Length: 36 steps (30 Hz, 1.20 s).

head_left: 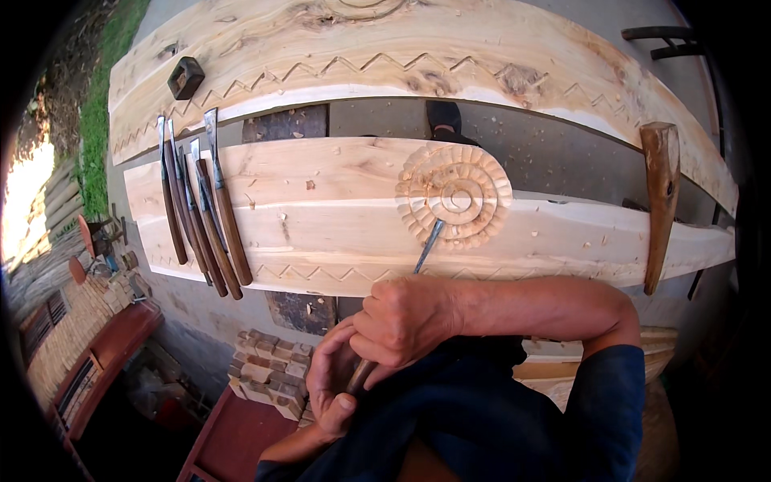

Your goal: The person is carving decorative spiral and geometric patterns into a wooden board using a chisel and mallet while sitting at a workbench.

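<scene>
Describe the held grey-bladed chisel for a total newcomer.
On the central pale wooden board, find the round carved rosette. The grey-bladed, brown-handled chisel slants over its lower edge. Unlike the wooden-handled chisels lying left, it's in the right hand.

Stacked wooden blocks [269, 368], reddish flat surface [229, 438], green grass [96, 140] at upper left

The near board [345, 221] was pale cream, marked by a zigzag line [337, 273] and a rosette [459, 198] of concentric scalloped rings. The far board [401, 36] was pale with brown knots [522, 79] and a similar zigzag [385, 61]. The held chisel [429, 245] had a grey shank; the chisel row [228, 225], brown handles. The sleeve [606, 394] was navy.
</scene>
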Tool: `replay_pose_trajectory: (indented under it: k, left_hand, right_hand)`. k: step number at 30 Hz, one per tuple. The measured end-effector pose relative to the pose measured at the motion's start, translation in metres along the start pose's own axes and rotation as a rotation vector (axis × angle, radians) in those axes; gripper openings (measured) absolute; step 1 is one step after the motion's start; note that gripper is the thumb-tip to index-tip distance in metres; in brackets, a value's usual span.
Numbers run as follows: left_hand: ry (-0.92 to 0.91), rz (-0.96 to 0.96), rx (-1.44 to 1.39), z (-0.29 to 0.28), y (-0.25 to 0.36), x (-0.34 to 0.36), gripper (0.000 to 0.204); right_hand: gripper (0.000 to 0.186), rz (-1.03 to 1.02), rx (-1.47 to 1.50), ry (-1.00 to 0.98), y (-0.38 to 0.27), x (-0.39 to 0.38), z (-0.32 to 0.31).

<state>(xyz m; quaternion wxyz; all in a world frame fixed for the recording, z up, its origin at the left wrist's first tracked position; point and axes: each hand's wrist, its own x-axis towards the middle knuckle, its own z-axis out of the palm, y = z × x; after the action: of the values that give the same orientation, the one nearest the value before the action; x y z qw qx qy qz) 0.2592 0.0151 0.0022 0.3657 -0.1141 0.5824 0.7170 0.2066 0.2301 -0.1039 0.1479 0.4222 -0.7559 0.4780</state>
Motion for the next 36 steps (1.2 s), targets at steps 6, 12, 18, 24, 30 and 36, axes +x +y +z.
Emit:
replay_pose_trajectory:
  k: [6,12,18,24,30,36]
  left_hand:
    - [-0.009,0.007,0.047,-0.003,-0.001,0.004,0.099]
    - [0.071,-0.003,0.067,0.008,-0.002,0.010,0.114]
    - [0.048,-0.011,0.049,0.004,0.006,0.007,0.116]
    - [0.031,-0.002,0.097,0.001,0.010,-0.008,0.119]
    - [0.087,-0.036,0.068,0.007,0.014,-0.006,0.121]
    - [0.099,-0.046,0.085,0.004,0.019,-0.005,0.120]
  right_hand:
    - [0.054,0.012,-0.003,-0.004,0.002,0.000,0.000]
    - [0.058,0.034,0.025,0.033,0.011,-0.004,-0.004]
    - [0.057,0.011,-0.004,0.074,0.005,0.002,-0.005]
    - [0.058,-0.008,-0.016,0.106,-0.003,0.006,0.004]
    - [0.059,-0.004,-0.009,0.091,-0.001,0.007,0.002]
    - [0.060,0.024,-0.015,0.107,-0.001,0.010,-0.001]
